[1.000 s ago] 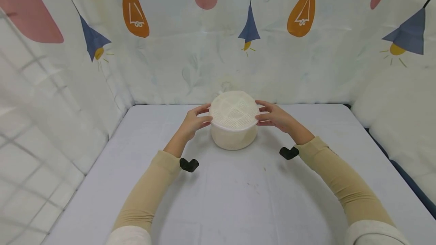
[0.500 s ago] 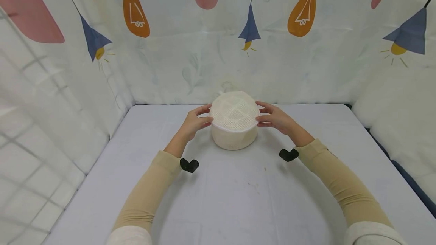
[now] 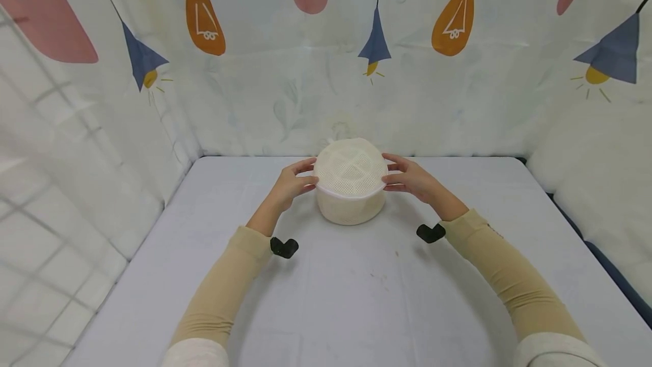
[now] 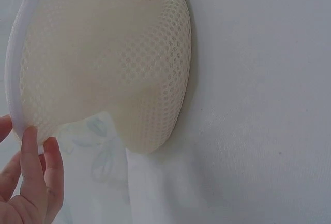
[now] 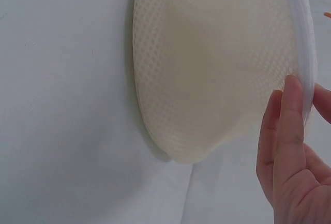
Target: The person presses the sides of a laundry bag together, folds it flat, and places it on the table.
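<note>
Standing near the far middle of the table (image 3: 356, 299), a cream mesh basket (image 3: 350, 186) with a white rim (image 4: 15, 79) was held from both sides. The left hand (image 3: 291, 181) pinched the rim on its side, thumb and fingertips (image 4: 31, 151) closing on the white band, and the right hand (image 3: 410, 177) did the same on the opposite side, its fingers (image 5: 287, 125) lying along the rim. So the two hands were apart, with the basket between them, each one clamped on the rim.

Compared with one second earlier, almost nothing had changed: the basket stayed at the same place, and the hands kept the same grip, only slightly shifted. I judged that the person was steadying the basket and had not begun to lift or turn it.

Its soft mesh wall was pinched inward at the middle in the left wrist view, so it looked easy to deform.

Around the table hung a curtain (image 3: 326, 72) printed with bulbs and lamps.
</note>
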Demonstrator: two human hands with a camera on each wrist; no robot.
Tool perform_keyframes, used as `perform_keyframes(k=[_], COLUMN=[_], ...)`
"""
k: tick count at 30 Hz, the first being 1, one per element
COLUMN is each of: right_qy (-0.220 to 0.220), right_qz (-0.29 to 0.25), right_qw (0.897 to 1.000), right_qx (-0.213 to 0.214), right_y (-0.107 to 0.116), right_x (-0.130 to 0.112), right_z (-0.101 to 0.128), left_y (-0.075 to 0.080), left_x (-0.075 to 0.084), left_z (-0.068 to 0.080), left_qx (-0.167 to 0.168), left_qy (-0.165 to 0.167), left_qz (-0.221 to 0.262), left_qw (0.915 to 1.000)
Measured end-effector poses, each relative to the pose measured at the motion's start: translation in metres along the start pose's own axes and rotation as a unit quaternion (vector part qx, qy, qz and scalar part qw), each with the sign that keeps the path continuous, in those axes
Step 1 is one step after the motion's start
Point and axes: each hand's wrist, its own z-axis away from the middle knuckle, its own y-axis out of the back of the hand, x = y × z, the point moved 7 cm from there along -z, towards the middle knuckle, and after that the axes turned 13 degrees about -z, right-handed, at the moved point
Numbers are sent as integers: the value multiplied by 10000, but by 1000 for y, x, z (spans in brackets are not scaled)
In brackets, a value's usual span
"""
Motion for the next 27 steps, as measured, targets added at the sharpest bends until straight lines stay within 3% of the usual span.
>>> perform_keyframes(k=[17,27], right_qy=[-20,-45], right_qz=[-309,-197], right_qw=[9994,9997], right_qx=[-149,-113], right_y=[-3,1], right_x=[8,14], right_z=[-1,-3], left_y=[-1,-4], left_x=[-5,-9], left_z=[0,-4], left_qx=[-73,-120], left_qy=[102,140], left_qz=[100,1], left_qw=[9999,9998])
